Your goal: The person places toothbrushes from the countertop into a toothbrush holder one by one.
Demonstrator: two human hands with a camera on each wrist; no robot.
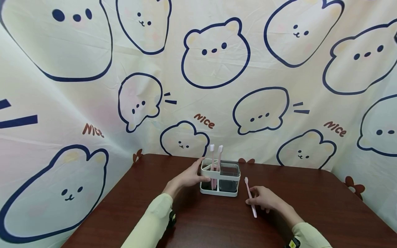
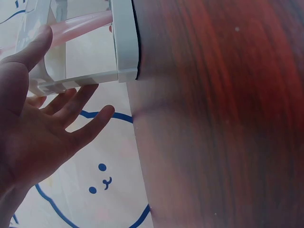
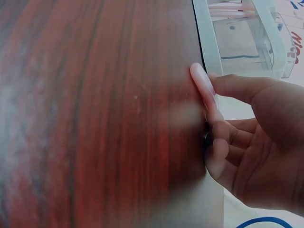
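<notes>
A white toothbrush holder (image 1: 229, 178) with a clear cup (image 1: 228, 186) in its right side stands on the table. Two pink toothbrushes (image 1: 219, 156) lean upright in its left compartment, white bristle heads up. My left hand (image 1: 190, 175) grips the holder's left side, thumb across the front and fingers along the side, as the left wrist view also shows. Right of the holder, my right hand (image 1: 267, 199) pinches a third pink toothbrush (image 1: 249, 189) by its handle between thumb and fingers. That brush slants, its head pointing away from me and its handle end (image 3: 200, 78) close over the table.
The dark red-brown wooden table (image 1: 198, 227) stretches out on both sides of the holder. A cream cloth (image 1: 214, 103) printed with blue-outlined bear faces hangs behind the table and along its sides. Dark wrist devices (image 1: 293, 243) sit on both pale yellow sleeves.
</notes>
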